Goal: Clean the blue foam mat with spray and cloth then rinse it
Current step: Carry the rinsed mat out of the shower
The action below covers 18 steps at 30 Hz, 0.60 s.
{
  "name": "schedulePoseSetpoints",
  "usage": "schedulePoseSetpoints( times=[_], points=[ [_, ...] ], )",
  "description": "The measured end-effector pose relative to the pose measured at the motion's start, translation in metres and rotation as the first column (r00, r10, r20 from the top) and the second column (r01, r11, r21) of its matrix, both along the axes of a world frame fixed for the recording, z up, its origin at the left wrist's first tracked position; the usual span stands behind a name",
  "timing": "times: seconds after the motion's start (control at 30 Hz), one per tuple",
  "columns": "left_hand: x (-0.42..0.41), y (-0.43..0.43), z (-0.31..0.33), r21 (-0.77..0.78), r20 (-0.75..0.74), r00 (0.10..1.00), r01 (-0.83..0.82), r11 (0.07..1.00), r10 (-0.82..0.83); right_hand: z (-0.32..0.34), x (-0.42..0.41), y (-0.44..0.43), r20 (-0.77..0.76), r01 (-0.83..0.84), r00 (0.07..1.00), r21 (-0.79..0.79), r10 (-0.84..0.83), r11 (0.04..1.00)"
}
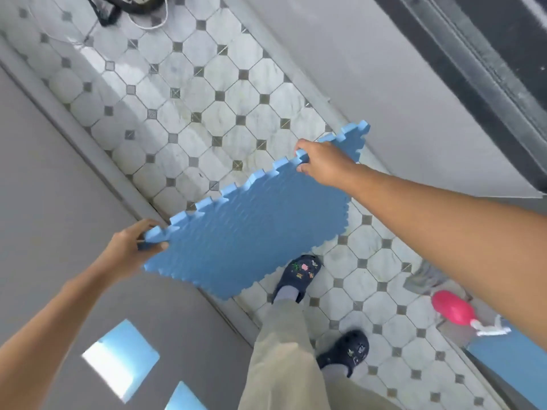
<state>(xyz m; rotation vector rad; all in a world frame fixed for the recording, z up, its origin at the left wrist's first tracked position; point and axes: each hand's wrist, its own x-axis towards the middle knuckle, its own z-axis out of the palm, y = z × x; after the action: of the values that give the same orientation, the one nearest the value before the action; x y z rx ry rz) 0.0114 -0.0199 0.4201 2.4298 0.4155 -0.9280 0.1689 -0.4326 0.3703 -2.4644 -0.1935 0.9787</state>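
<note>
The blue foam mat, a square with jigsaw-toothed edges, is held in the air above a tiled floor, tilted toward me. My left hand grips its near left corner, thumb on top. My right hand grips the toothed far edge near the right corner. A pink spray bottle with a white trigger lies at the lower right, partly behind my right arm. A grey cloth lies just beyond the bottle.
Below the mat are my feet in dark clogs on grey-and-white tiles. A grey door with glass panes stands left, a grey wall and dark frame right. Black gear and a white cord lie at the far end.
</note>
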Motion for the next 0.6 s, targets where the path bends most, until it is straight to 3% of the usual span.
schedulePoseSetpoints(
  times=[0.2,0.37,0.47,0.6],
  points=[
    [0.0,0.052,-0.065,0.233,0.008,0.998,-0.064,0.97,0.064,-0.047,0.036,0.084,0.044,-0.099,0.994,-0.013,0.099,0.995],
    [0.014,0.068,-0.105,0.362,-0.149,0.981,-0.065,0.93,0.127,-0.07,0.033,0.122,-0.026,-0.08,0.996,0.045,0.081,0.996],
    [0.017,0.054,-0.107,0.39,-0.186,0.975,-0.043,0.92,0.124,-0.073,0.015,0.116,-0.071,-0.029,0.997,0.045,0.032,0.999],
    [0.035,0.011,-0.092,0.342,-0.086,0.996,0.041,0.939,-0.012,-0.079,-0.031,0.08,-0.148,0.112,0.983,0.04,-0.105,0.993]
  ],
)
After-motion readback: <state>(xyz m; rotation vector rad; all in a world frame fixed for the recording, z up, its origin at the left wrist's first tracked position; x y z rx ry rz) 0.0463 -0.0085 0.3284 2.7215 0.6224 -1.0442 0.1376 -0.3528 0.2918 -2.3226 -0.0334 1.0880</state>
